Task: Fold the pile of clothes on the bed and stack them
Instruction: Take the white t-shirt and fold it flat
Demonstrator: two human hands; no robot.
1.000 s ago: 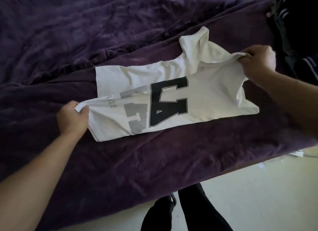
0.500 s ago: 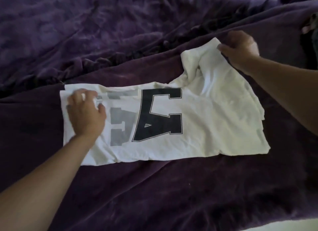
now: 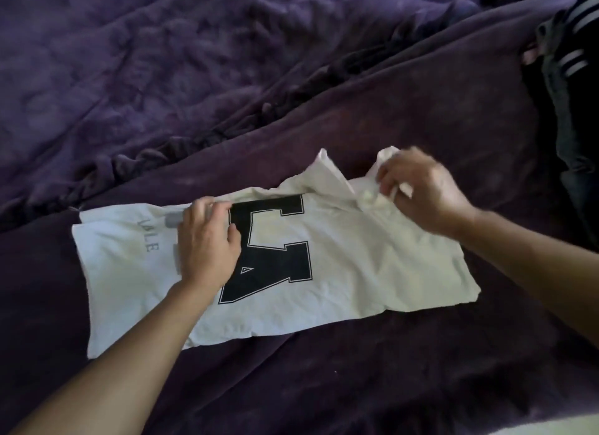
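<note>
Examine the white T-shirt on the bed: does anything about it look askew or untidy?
Yes. The white T-shirt lies mostly flat under the left hand, but its end by the right hand is crumpled: a flap sticks up from the far edge, and that hand pinches bunched fabric beside it. Nothing looks damaged.

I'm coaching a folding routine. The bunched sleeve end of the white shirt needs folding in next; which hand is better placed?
Right. The right hand pinches the bunched fabric at that end of the white shirt. The left hand lies flat on the print mid-shirt, better suited to pinning the cloth down.
</note>
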